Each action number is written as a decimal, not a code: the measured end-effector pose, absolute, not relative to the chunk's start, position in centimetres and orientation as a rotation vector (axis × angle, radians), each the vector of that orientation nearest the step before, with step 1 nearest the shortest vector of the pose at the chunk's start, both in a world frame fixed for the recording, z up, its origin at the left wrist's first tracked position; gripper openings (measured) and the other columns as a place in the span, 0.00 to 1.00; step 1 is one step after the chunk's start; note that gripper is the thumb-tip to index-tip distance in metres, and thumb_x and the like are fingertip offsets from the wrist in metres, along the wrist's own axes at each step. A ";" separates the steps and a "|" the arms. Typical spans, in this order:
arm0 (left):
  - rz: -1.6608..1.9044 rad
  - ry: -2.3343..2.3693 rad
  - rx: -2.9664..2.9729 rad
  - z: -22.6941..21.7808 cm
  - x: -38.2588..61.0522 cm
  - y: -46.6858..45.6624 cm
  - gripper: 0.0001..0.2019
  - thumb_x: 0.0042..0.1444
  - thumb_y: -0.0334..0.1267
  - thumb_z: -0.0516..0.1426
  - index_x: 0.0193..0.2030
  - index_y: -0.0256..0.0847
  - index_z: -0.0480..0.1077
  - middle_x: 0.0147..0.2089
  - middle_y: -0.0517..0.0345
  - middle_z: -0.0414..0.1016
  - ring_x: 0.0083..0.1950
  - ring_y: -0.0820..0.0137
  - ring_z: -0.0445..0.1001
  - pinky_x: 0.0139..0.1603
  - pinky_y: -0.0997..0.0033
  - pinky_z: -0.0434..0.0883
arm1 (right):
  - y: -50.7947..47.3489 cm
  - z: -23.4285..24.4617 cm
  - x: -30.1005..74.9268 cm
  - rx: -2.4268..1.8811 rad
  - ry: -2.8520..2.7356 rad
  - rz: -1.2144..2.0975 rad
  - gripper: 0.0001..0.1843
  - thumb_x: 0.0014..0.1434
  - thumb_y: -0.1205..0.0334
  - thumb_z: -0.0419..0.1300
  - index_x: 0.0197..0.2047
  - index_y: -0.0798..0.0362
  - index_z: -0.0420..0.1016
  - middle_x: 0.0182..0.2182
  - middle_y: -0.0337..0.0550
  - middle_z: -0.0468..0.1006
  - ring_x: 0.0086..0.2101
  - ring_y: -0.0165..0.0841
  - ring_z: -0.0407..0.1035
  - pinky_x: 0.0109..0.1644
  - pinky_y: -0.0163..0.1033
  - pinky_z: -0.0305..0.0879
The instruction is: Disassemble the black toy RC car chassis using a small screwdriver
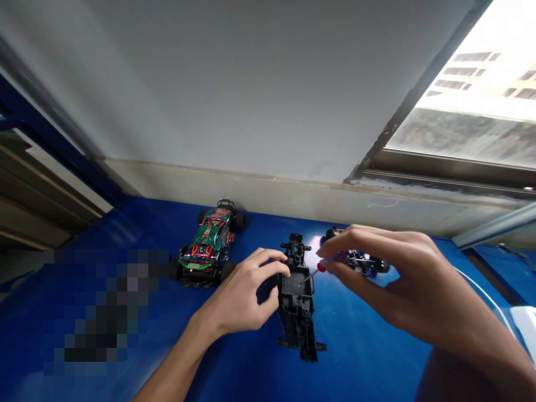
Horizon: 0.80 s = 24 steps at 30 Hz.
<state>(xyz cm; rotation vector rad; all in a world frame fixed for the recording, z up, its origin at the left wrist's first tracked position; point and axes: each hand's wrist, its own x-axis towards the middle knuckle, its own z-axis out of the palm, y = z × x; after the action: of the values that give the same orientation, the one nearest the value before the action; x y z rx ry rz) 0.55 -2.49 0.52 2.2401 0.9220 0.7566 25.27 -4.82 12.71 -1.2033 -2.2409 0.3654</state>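
Note:
A black toy car chassis [298,304] without wheels lies on the blue table [360,357]. My left hand [245,296] grips its left side, fingers curled round the edge. My right hand [389,273] pinches a small screwdriver [317,271] with a red handle, its thin tip pointing down-left into the chassis. Just behind my right hand's fingers lies another dark car part [360,259], partly hidden.
A complete green and red toy race car [208,245] stands to the left of the chassis. A blurred patch covers the table's left part. A grey wall runs behind the table, with a window at the upper right. A white cable [488,296] curves at the right.

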 end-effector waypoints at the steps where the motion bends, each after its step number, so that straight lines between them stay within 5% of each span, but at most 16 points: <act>1: 0.745 0.907 2.242 0.7 0.5 -2.5 0.19 0.58 0.23 0.58 0.51 0.48 0.76 0.64 0.55 0.74 0.65 0.61 0.73 0.69 0.57 0.72 | -5.0 12.7 25.0 -1.188 -2.273 0.387 0.05 0.71 0.58 0.63 0.44 0.44 0.82 0.38 0.38 0.85 0.34 0.30 0.78 0.36 0.35 0.73; 5: 0.740 0.834 2.272 0.9 0.4 -2.5 0.21 0.52 0.20 0.57 0.49 0.45 0.76 0.61 0.53 0.76 0.64 0.60 0.73 0.68 0.57 0.73 | -5.3 12.3 23.8 -1.159 -2.398 0.476 0.09 0.74 0.58 0.59 0.43 0.44 0.81 0.35 0.35 0.83 0.32 0.28 0.76 0.35 0.35 0.70; 15: 0.723 0.828 2.337 0.5 0.5 -2.3 0.11 0.58 0.26 0.58 0.45 0.44 0.76 0.57 0.50 0.79 0.62 0.56 0.76 0.64 0.49 0.73 | -5.2 11.5 23.0 -1.168 -2.483 0.625 0.08 0.72 0.64 0.59 0.41 0.45 0.78 0.35 0.33 0.81 0.32 0.26 0.74 0.35 0.34 0.67; 24: 0.685 0.828 2.345 0.7 0.4 -2.2 0.12 0.57 0.26 0.58 0.45 0.43 0.77 0.59 0.51 0.78 0.62 0.58 0.75 0.65 0.53 0.73 | -5.2 10.8 22.8 -1.167 -2.483 0.629 0.07 0.73 0.61 0.59 0.42 0.43 0.78 0.37 0.32 0.81 0.34 0.27 0.74 0.35 0.35 0.66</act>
<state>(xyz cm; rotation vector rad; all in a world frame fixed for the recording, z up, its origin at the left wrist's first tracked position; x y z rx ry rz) 0.38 -2.18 0.72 2.3455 0.8280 0.6853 22.81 -5.16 10.79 -1.1665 -2.4833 0.6288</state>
